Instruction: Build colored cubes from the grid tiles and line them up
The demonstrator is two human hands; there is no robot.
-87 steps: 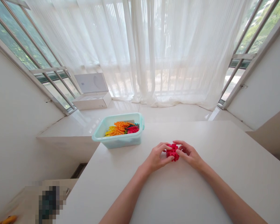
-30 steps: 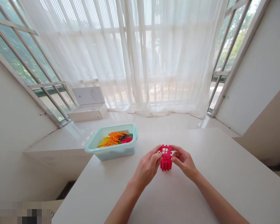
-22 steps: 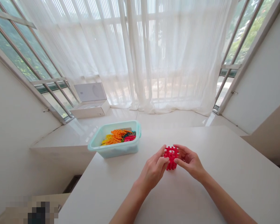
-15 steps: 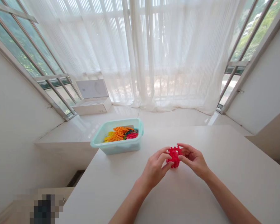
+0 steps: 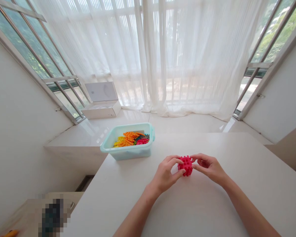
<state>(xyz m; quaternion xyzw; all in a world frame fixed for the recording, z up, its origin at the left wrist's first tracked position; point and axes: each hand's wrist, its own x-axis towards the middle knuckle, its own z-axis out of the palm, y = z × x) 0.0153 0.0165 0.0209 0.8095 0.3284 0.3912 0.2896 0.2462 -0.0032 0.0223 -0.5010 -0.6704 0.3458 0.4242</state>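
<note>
Between my hands on the white table is a small red cube of interlocking plastic building panels [image 5: 186, 163], with notched edges and a window-like grid on the face toward me. My left hand [image 5: 166, 172] grips its left side, the thumb low at the front and the fingers over the upper left. My right hand [image 5: 208, 167] is curled at the right side, index finger and thumb at the cube's right edge. The fingers partly hide the cube's sides.
A pale green plastic tub [image 5: 127, 153] holding orange, yellow, red and dark panels stands at the table's back left. Behind it, an open white box [image 5: 101, 110] rests on the ledge before the curtain [image 5: 153, 65]. The white table [image 5: 187, 210] extends around my arms.
The cube's gridded face now shows where an opening with notched edges showed before. My right fingers have drawn back slightly to its right edge. The whole view has shifted a little.
</note>
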